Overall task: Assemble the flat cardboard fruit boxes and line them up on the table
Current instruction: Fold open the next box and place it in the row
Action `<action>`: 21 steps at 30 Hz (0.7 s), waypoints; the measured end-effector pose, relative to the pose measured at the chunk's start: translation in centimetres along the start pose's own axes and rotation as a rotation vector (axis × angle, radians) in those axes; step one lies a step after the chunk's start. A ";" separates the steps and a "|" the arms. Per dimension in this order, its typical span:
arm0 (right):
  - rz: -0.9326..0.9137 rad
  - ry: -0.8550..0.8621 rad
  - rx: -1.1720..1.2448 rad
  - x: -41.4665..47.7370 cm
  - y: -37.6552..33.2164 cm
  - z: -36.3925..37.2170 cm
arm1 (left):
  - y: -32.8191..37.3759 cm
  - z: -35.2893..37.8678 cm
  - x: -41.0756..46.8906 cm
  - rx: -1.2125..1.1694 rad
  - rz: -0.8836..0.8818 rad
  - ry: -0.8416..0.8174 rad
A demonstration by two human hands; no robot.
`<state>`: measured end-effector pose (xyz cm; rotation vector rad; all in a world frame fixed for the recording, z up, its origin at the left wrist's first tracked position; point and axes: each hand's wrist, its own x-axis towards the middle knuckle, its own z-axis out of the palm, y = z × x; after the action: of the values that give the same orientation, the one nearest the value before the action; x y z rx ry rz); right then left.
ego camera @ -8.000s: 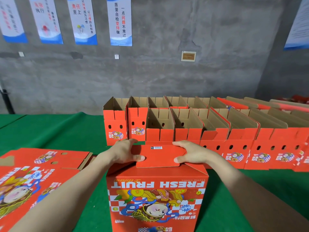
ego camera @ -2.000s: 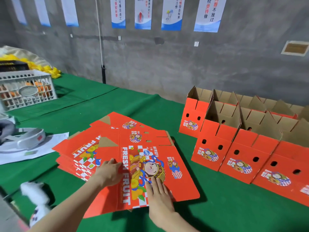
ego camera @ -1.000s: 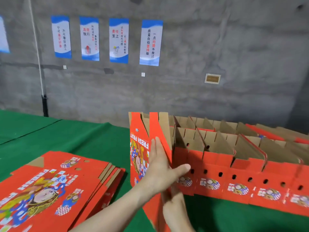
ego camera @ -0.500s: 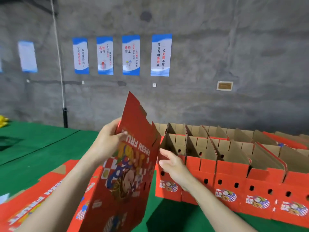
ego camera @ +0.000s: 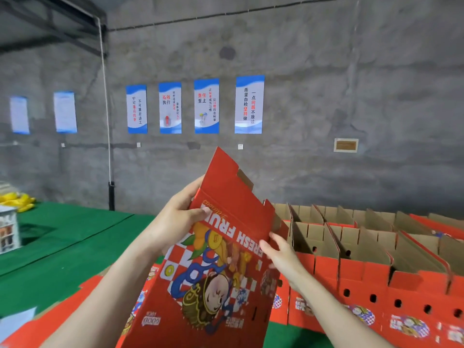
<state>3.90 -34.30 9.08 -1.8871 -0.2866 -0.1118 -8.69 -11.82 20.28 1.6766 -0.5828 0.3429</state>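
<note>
Many assembled boxes (ego camera: 364, 272) stand in rows on the green counter (ego camera: 62, 247), tops open. One flat box (ego camera: 221, 259) is up in the air in front of them. The left hand (ego camera: 175, 222) grips its upper edge, thumb on the printed face. The right hand (ego camera: 281, 252) meets its right edge, too blurred to tell any grip. More flats (ego camera: 62, 320) lie at lower left, so I'd say plenty remains.

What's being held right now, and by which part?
Flat red printed cardboard fruit box: left hand grips its upper left edge, thumb on the printed face. Right hand meets the right edge; grip there unclear.
</note>
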 end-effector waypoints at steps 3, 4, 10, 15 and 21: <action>-0.016 0.108 0.060 -0.4 -0.5 -2.3 | -0.4 0.4 -0.1 -0.071 0.007 -0.017; 0.004 0.122 0.087 -0.5 -0.7 -3.4 | -0.7 0.6 -0.1 -0.090 0.009 -0.012; 0.139 -0.056 -0.076 -4.2 -0.3 -9.9 | -4.4 1.9 -0.3 -0.265 -0.023 0.075; 0.178 -0.061 -0.228 -7.8 0.0 -13.1 | -8.2 3.7 0.2 -0.275 -0.116 0.044; 0.064 0.212 -0.318 -10.2 1.0 -15.9 | -10.0 5.8 2.1 -0.123 -0.134 -0.120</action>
<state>-4.63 -51.02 11.22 -2.1758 -0.0646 -0.3278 -1.97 -16.78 12.06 1.6149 -0.5657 0.1080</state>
